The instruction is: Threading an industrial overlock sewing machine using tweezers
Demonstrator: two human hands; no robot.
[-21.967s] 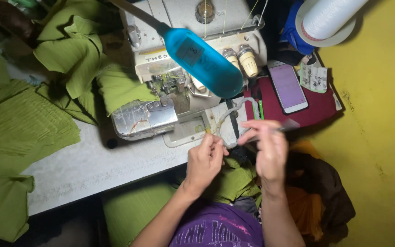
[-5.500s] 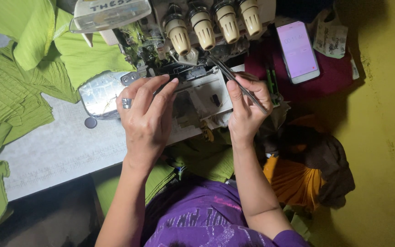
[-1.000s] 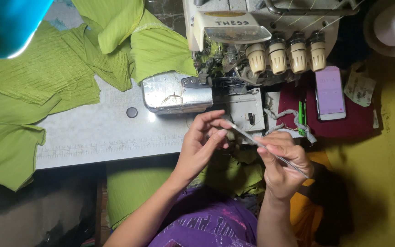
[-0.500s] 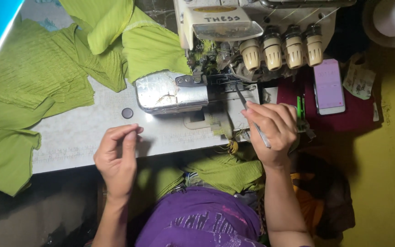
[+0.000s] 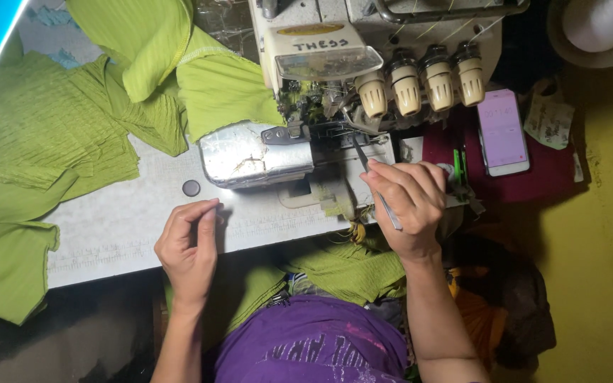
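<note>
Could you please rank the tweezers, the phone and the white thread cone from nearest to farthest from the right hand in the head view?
From the right hand:
1. Tweezers, held in its fingers, tips at the sewing machine.
2. Phone, to its right on the dark red cloth.
3. White thread cone, top right corner.
</note>
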